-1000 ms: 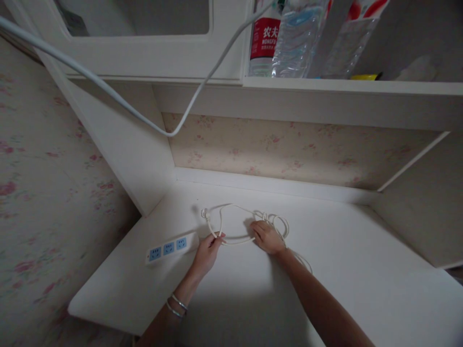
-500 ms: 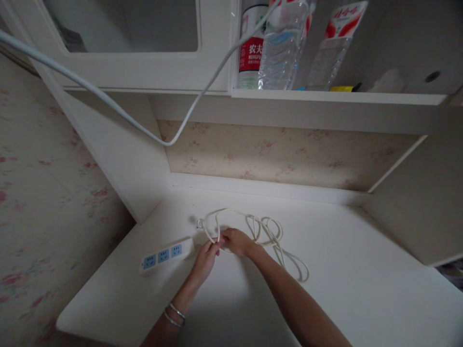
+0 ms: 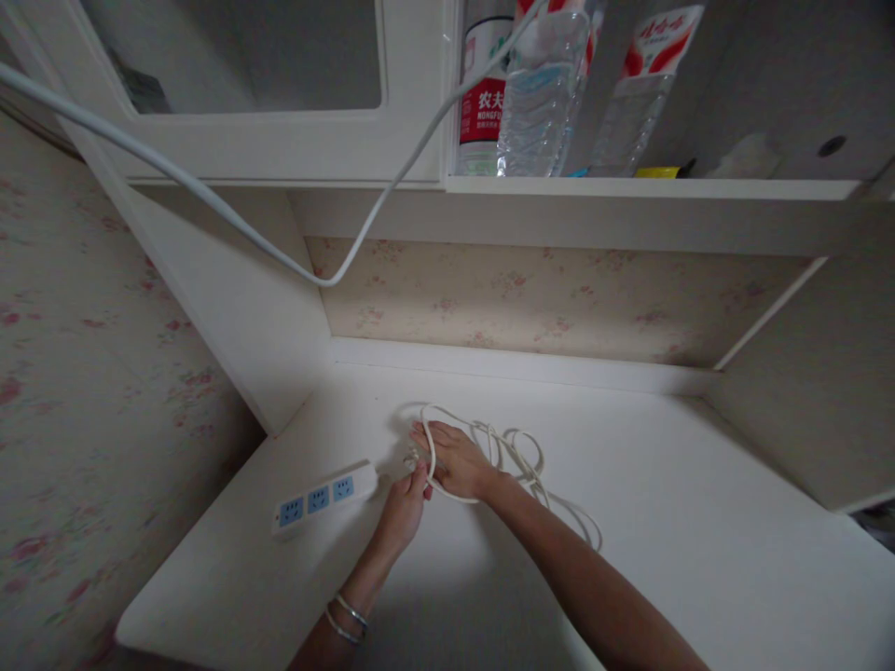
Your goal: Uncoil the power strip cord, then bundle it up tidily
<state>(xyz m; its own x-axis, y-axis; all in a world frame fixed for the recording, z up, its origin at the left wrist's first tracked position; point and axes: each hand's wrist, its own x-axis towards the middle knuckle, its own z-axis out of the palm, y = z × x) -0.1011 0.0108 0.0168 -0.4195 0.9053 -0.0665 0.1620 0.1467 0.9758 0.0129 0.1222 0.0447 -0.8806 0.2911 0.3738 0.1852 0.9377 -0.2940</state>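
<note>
A thin white power cord (image 3: 518, 458) lies in loose loops on the white desk. My left hand (image 3: 404, 508) is closed, thumb and fingers pinching the cord close to what looks like its plug (image 3: 412, 458). Just to the right, my right hand (image 3: 456, 461) reaches over the desk with its fingers stretched out to the left. One loop of the cord crosses over those fingers, and the palm is hidden. A white power strip (image 3: 325, 499) with three blue sockets lies left of my left hand, apart from it.
A thick white cable (image 3: 328, 280) hangs across the view in front of the cabinet. Plastic bottles (image 3: 538, 112) stand on the open shelf (image 3: 650, 187) above the desk. Side panels (image 3: 230, 289) close in the desk (image 3: 671, 559) at left and right.
The plug end has come down and right, close to my left fingers. My right hand has unfolded, its fingers now stretched left under the cord loop.
</note>
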